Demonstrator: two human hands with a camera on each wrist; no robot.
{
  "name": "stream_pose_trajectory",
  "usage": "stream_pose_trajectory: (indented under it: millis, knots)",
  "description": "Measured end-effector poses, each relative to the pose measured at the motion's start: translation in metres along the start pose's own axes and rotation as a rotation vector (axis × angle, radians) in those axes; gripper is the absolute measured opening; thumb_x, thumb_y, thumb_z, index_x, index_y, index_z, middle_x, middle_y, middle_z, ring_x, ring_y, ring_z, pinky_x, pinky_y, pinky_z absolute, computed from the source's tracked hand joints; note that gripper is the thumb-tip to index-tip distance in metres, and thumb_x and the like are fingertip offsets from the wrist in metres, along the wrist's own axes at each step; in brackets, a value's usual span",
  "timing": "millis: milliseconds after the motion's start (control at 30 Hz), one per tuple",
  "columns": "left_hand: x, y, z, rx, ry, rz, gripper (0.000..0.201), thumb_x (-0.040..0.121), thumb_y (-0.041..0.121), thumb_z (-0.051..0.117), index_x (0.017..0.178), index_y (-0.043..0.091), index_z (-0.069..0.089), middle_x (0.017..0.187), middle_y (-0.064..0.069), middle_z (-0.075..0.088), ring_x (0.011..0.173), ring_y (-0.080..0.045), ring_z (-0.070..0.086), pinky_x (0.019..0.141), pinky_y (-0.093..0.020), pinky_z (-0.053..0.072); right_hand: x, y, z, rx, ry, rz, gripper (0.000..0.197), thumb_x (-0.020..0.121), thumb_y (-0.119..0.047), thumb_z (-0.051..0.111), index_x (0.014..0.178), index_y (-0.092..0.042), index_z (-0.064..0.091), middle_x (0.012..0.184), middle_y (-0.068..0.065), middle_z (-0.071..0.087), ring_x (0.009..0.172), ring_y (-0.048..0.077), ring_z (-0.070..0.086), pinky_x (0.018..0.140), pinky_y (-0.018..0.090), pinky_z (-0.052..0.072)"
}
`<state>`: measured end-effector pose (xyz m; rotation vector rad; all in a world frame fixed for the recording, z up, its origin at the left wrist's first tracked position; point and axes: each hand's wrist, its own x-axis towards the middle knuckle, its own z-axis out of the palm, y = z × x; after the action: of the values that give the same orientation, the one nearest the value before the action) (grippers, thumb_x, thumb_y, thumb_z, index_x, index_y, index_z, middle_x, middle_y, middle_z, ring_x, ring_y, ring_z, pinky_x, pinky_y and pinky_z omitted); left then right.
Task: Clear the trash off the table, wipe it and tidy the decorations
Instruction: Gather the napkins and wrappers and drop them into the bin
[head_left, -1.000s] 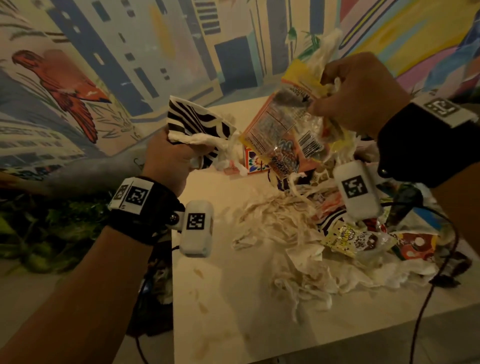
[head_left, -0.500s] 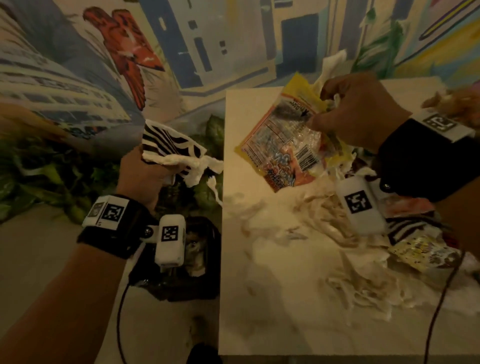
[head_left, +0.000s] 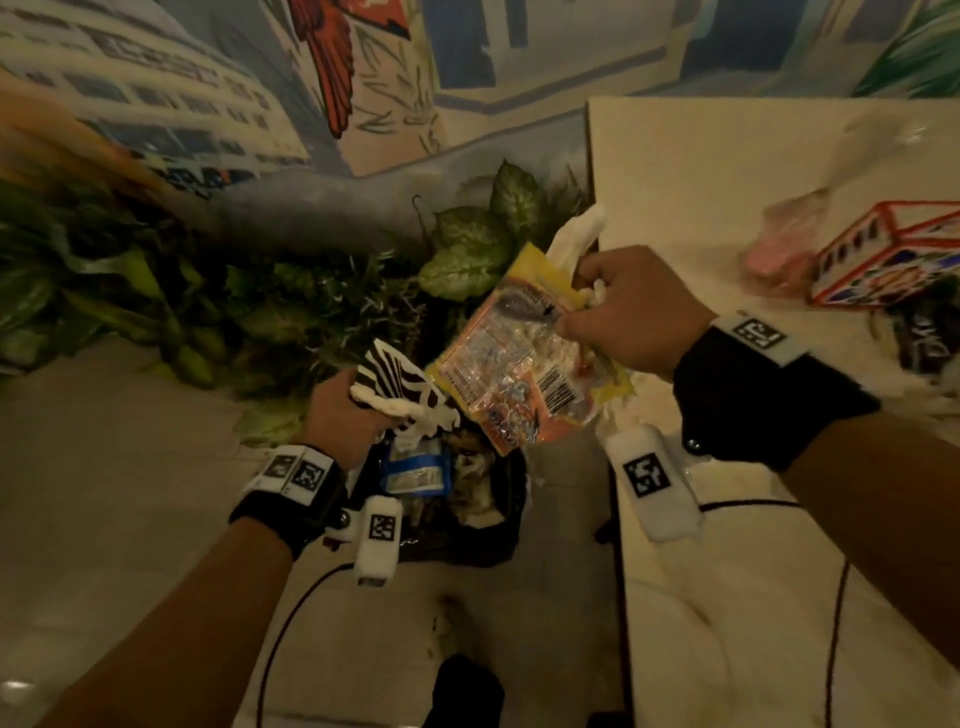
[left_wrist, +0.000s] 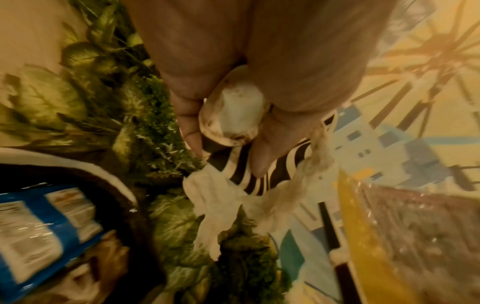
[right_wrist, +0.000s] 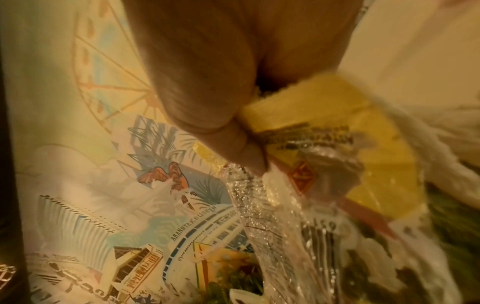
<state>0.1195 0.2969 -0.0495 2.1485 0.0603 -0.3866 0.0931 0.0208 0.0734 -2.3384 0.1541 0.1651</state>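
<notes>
My left hand (head_left: 347, 410) grips a black-and-white striped wrapper (head_left: 396, 378) with crumpled white tissue (head_left: 415, 425), held over a black trash bin (head_left: 467, 506) on the floor left of the table. In the left wrist view my fingers (left_wrist: 262, 148) curl round the striped wrapper (left_wrist: 270, 170) and a white wad. My right hand (head_left: 631, 312) pinches a yellow-orange snack bag (head_left: 519, 364) and white tissue (head_left: 576, 234) just above the bin. The right wrist view shows the snack bag (right_wrist: 335, 148) caught between thumb and fingers.
The cream table (head_left: 727, 182) runs along the right; a red-edged patterned box (head_left: 883, 260) and dark wrappers (head_left: 924, 332) lie at its far right. Green plants (head_left: 260, 312) stand behind the bin below a painted wall. A blue packet (head_left: 415, 467) lies inside the bin. Cables hang from both wrists.
Both hands have carried their trash leftward off the table to above the bin. The view has turned left and down, so the tissue pile on the table has left the picture.
</notes>
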Motion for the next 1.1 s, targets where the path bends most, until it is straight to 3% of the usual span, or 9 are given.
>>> stream_pose_trajectory:
  millis: [167,300,367,467,633,700,733,933,1100]
  knots:
    - [0.033,-0.085,0.029,0.286,-0.117,-0.145,0.026,0.080,0.023,0.072,0.101,0.009,0.065,0.097,-0.011,0.067,0.090,-0.026,0.061,0.071,-0.030,0.043,0.031,0.015,0.090,0.048,-0.082,0.186,0.020,0.074,-0.005,0.066,0.064,-0.009,0.049,0.064,0.008,0.049,0.059,0.017,0.045,0.057,0.028,0.034]
    - [0.055,-0.138,0.057,0.401,-0.248,-0.284,0.040,0.091,0.038,0.056,0.124,0.014,0.056,0.117,-0.008,0.062,0.107,-0.028,0.058,0.077,-0.030,0.042,0.044,0.045,0.156,0.104,-0.131,0.347,0.014,0.076,-0.012,0.066,0.078,0.001,0.060,0.074,0.014,0.058,0.069,0.022,0.053,0.060,0.029,0.040]
    - [0.064,-0.162,0.068,0.421,-0.265,-0.357,0.042,0.097,0.046,0.039,0.123,0.018,0.056,0.110,-0.010,0.065,0.092,-0.030,0.059,0.072,-0.030,0.044,0.046,0.063,0.187,0.145,-0.159,0.419,0.016,0.077,-0.015,0.069,0.076,0.000,0.061,0.069,0.006,0.053,0.066,0.018,0.050,0.055,0.025,0.036]
    - [0.075,-0.187,0.079,0.465,-0.306,-0.432,0.028,0.096,0.037,0.045,0.099,0.015,0.063,0.086,-0.008,0.063,0.086,-0.030,0.057,0.075,-0.033,0.049,0.047,0.093,0.227,0.188,-0.160,0.544,0.019,0.074,-0.008,0.067,0.065,-0.013,0.051,0.064,0.003,0.048,0.062,0.017,0.046,0.053,0.025,0.034]
    - [0.082,-0.205,0.090,0.486,-0.374,-0.515,0.049,0.088,0.015,0.060,0.134,0.004,0.046,0.131,-0.018,0.055,0.111,-0.029,0.056,0.082,-0.028,0.045,0.050,0.126,0.275,0.308,-0.135,0.682,0.022,0.074,-0.006,0.070,0.063,-0.014,0.052,0.068,0.004,0.056,0.062,0.017,0.053,0.057,0.024,0.040]
    - [0.084,-0.218,0.093,0.452,-0.378,-0.567,0.067,0.091,0.018,0.057,0.147,0.006,0.023,0.137,-0.017,0.048,0.116,-0.030,0.053,0.087,-0.031,0.042,0.051,0.136,0.291,0.342,-0.129,0.716,0.011,0.074,-0.007,0.070,0.080,-0.008,0.061,0.084,0.008,0.059,0.074,0.020,0.055,0.065,0.026,0.042]
    - [0.085,-0.222,0.093,0.421,-0.369,-0.606,0.072,0.091,0.019,0.055,0.150,0.008,0.016,0.136,-0.016,0.049,0.110,-0.030,0.054,0.082,-0.031,0.042,0.053,0.141,0.298,0.340,-0.129,0.739,0.020,0.074,-0.007,0.069,0.093,-0.004,0.062,0.090,0.009,0.059,0.079,0.020,0.056,0.068,0.026,0.042]
    - [0.083,-0.224,0.066,0.353,-0.237,-0.501,0.038,0.085,0.013,0.056,0.122,0.010,0.053,0.119,-0.012,0.060,0.108,-0.032,0.057,0.081,-0.026,0.043,0.058,0.160,0.340,0.404,-0.110,0.846,0.027,0.070,-0.009,0.073,0.096,-0.010,0.066,0.093,0.009,0.068,0.089,0.029,0.065,0.086,0.047,0.055]
    - [0.075,-0.218,0.047,0.335,-0.128,-0.411,0.025,0.083,0.003,0.057,0.106,0.007,0.065,0.113,-0.015,0.065,0.106,-0.032,0.059,0.082,-0.024,0.043,0.051,0.167,0.354,0.359,-0.360,0.835,0.043,0.081,-0.029,0.072,0.117,-0.009,0.060,0.110,0.008,0.064,0.092,0.025,0.063,0.085,0.039,0.054]
